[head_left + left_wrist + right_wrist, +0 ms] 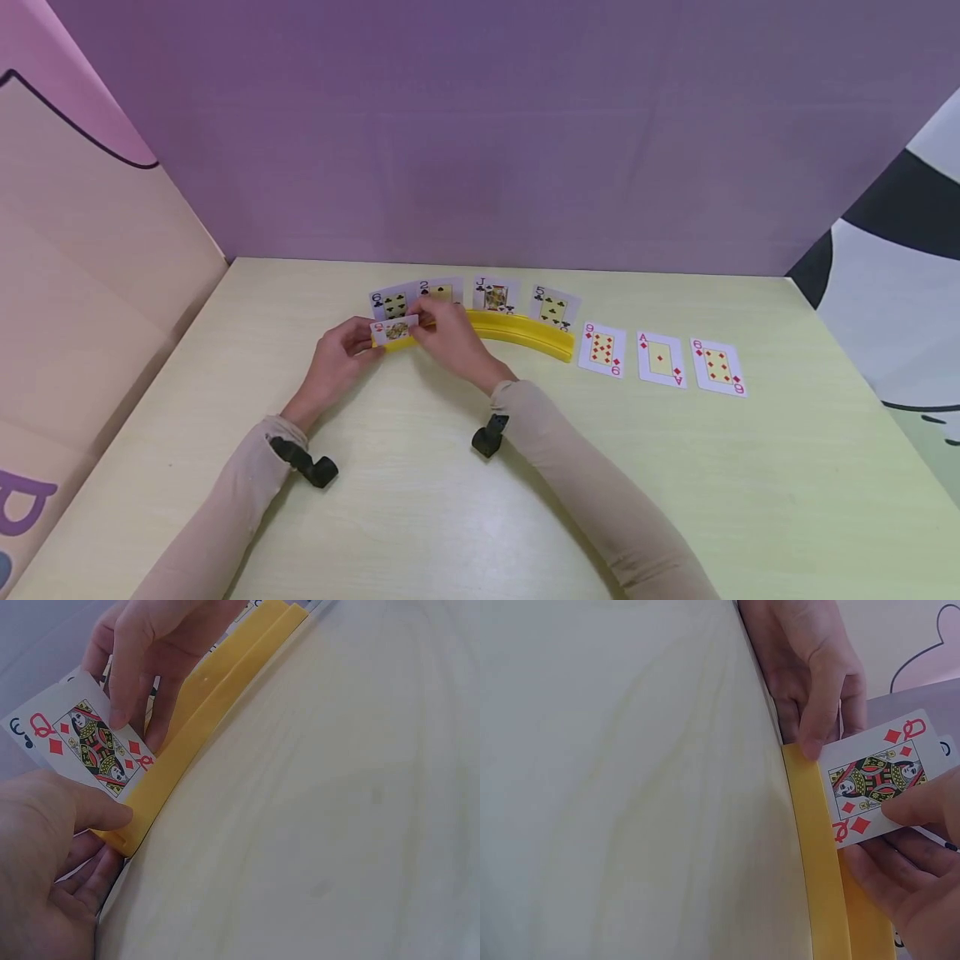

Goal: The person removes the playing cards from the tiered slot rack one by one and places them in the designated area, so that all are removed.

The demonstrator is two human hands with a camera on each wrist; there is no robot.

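Observation:
A queen of diamonds card (395,330) (86,742) (877,776) is held by both hands at the left end of a curved yellow card holder (525,329) (210,712) (817,847). My left hand (352,346) (90,825) pinches the card's left edge, thumb in front and fingers behind. The right hand (438,329) (922,825) grips the other side, its thumb on the card's face. The card's lower edge sits at the holder's front slot. Standing in the holder behind are a 6 of clubs (390,302), a 2 of clubs (438,290), a jack (495,296) and a 5 of clubs (553,307).
Three diamond cards lie face up right of the holder: a 9 (602,349), an ace (660,359) and a 6 (717,367). The pale wooden table (480,500) is walled by a purple backdrop behind and panels at both sides.

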